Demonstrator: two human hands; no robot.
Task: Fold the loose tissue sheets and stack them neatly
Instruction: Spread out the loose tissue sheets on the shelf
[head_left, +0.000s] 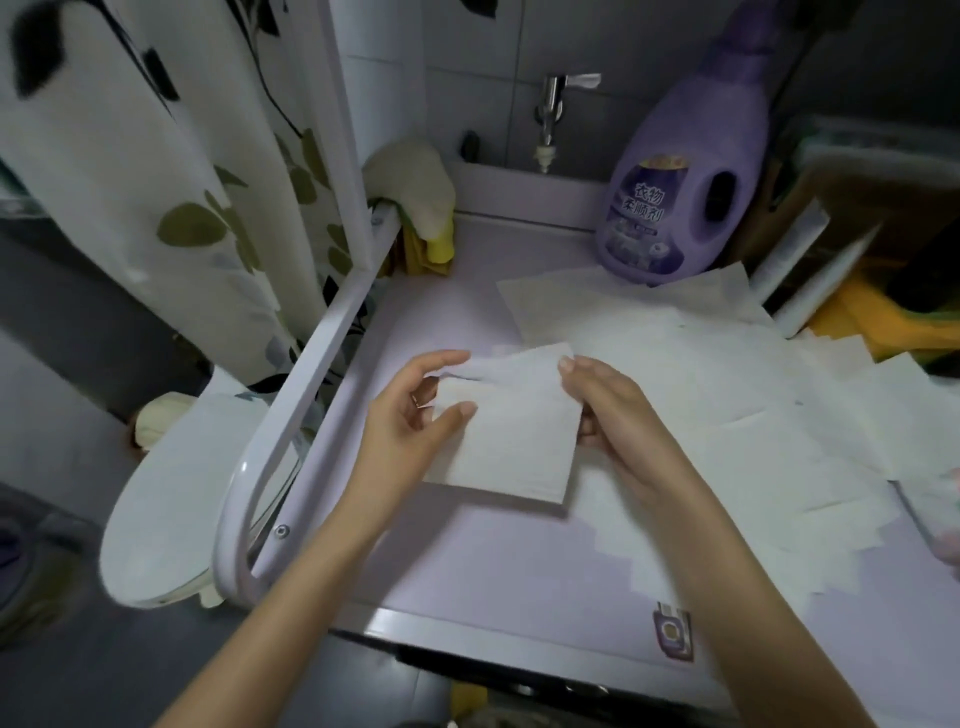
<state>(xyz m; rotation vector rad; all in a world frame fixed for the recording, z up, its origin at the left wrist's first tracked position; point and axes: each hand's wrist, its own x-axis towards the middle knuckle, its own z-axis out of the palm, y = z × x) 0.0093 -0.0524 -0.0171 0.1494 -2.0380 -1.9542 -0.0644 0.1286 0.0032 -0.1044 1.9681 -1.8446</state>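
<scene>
A folded white tissue sheet (514, 431) is held a little above the pale purple top of a washing machine (467, 571). My left hand (415, 415) pinches its left edge between thumb and fingers. My right hand (602, 400) grips its right edge, with the fingers behind the sheet. Several loose unfolded tissue sheets (727, 415) lie spread and overlapping on the surface to the right, reaching back toward the far edge.
A purple softener bottle (685, 192) stands at the back, with a tap (553, 114) on the tiled wall behind it. A white metal frame (311, 364) runs along the left edge, with a curtain (156, 156) and a toilet (182, 493) beyond. Yellow cloths (421, 208) hang at the back left.
</scene>
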